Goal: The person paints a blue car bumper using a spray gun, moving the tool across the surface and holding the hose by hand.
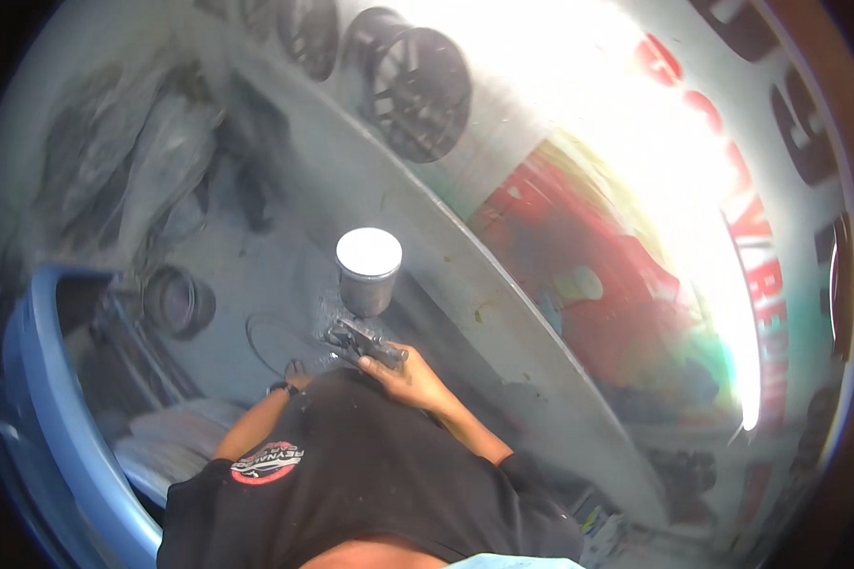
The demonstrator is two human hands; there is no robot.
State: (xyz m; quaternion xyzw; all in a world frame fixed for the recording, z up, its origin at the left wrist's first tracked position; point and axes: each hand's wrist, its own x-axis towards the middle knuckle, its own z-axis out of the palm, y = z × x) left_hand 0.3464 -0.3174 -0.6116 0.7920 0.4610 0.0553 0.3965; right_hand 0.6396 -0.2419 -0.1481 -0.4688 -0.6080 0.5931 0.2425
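My right hand (405, 382) is wrapped around the handle of a spray gun (361, 339), held in front of my black shirt. On top of the gun stands a grey paint cup (366, 292) with a white lid (369, 252). Lower and to the left, my left hand (297, 376) is closed on a thin dark air hose (249, 334), which loops out beside it. Its fingers are small and partly blurred. A dark band circles the left wrist.
A glossy blue curved body panel (43, 341) rises close on my left, with a metal stand (142, 346) beside it. A round dark container (178, 301) sits on the floor. Black wheels (421, 93) stand at the back. A paint-stained wall (588, 237) with a bright light runs along the right.
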